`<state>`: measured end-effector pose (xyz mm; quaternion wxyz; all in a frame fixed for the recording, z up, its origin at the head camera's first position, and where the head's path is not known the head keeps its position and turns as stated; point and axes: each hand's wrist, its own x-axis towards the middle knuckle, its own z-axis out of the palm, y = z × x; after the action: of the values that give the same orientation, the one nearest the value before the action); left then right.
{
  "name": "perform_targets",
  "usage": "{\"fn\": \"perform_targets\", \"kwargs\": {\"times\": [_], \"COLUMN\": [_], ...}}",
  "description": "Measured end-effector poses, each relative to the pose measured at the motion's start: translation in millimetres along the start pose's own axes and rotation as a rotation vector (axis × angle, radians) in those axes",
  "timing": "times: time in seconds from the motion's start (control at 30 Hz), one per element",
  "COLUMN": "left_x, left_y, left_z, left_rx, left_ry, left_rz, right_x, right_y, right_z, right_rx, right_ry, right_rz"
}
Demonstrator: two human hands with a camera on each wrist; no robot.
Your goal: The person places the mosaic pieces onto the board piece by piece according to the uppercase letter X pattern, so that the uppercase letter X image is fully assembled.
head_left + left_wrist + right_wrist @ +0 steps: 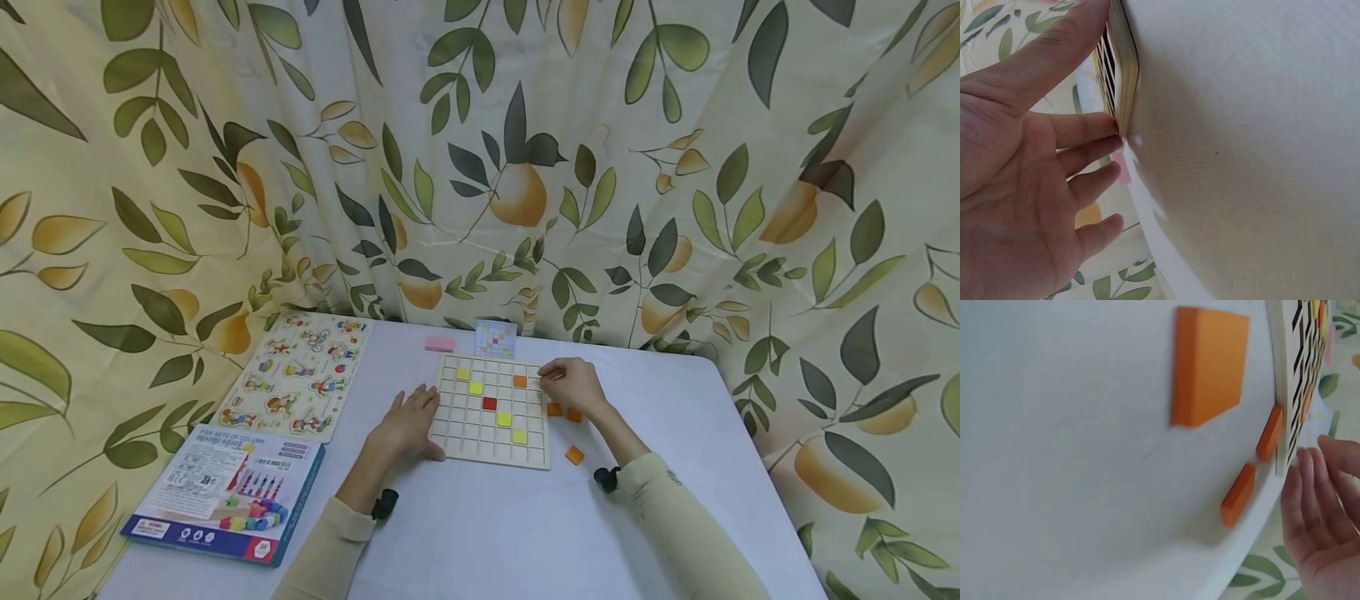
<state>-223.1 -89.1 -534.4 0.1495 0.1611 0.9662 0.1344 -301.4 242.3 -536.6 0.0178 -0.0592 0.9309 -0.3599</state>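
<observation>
A pale wooden grid board (471, 435) lies on the table with yellow, red and orange square tiles in some of its cells. My left hand (408, 422) rests along the board's left edge; in the left wrist view its fingers and thumb are extended against the rim. Bent at the fingers, my right hand (576, 385) is at the board's upper right corner, close to an orange tile (520, 381) in a cell. Whether it pinches anything is hidden. Loose orange tiles lie right of the board, the nearest tile (1216, 365) large in the right wrist view.
Behind the board stand a small patterned card (496, 340) and a pink block (439, 343). To the left lie a sheet of cartoon figures (292, 375) and a boxed bead set (225, 496). A leaf-print curtain (600, 275) hangs along the table's far edge.
</observation>
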Motion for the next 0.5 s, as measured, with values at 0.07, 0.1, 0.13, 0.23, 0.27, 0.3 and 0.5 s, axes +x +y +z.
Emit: {"fn": "perform_targets", "kwargs": {"times": [0.07, 0.1, 0.13, 0.23, 0.27, 0.3, 0.5], "left_x": [-0.2, -0.4, -0.4, -0.7, -0.6, -0.5, -0.2], "left_y": [-0.3, -0.2, -0.1, 0.6, 0.8, 1.1, 0.7], "left_z": [0.3, 0.2, 0.0, -0.5, -0.6, -0.8, 0.1], "left_rx": [0.004, 0.004, 0.007, 0.014, 0.011, 0.009, 0.011], "left_ry": [-0.001, 0.0, 0.0, 0.0, 0.002, 0.003, -0.002], "left_rz": [0.0, 0.0, 0.0, 0.006, 0.008, 0.009, -0.005], "right_x": [-5.6, -8.9, -12.0, -21.1, -23.9, -27.0, -39.4], "right_y": [2.0, 2.7, 3.9, 9.7, 11.8, 13.3, 23.8], "right_z": [-4.7, -7.0, -9.1, -16.0, -18.4, -20.7, -28.7], "right_rx": [-0.024, -0.041, -0.055, -0.101, -0.112, -0.125, -0.179], "right_ry": [-0.007, -0.01, -0.016, -0.047, -0.058, -0.069, -0.115], "right_rz": [-0.008, -0.008, -0.005, 0.007, 0.012, 0.016, 0.002]}}
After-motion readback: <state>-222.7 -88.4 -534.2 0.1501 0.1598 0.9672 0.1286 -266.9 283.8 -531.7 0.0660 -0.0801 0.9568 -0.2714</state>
